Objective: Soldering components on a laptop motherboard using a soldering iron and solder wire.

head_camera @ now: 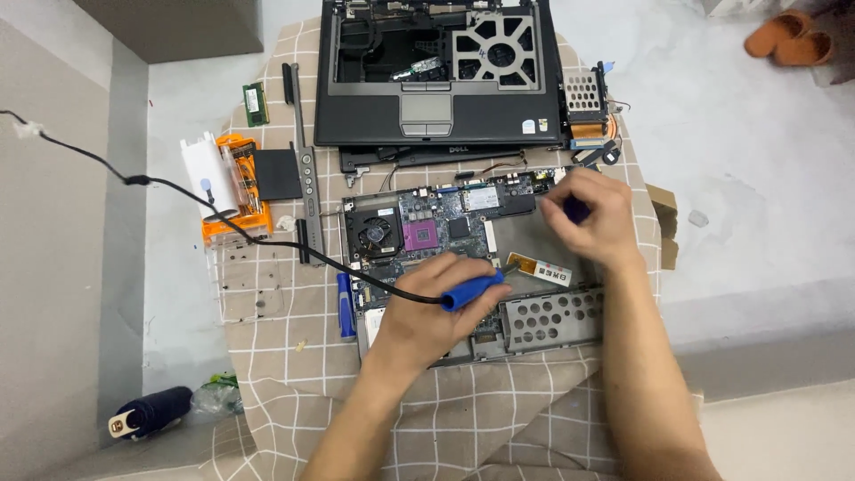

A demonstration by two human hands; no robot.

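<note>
Left hand (427, 307) and right hand (595, 218) both gripping.

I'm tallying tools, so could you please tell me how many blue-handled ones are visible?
2: one corded blue-handled tool held in the left hand, and one blue-handled tool lying on the cloth beside the circuit board. Others may be hidden.

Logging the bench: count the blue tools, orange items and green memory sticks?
Blue-handled tools: 3 - corded tool in left hand, one in right hand, screwdriver on cloth
Orange: 2 - caddy, slippers
Green memory stick: 1
Total: 6
</note>
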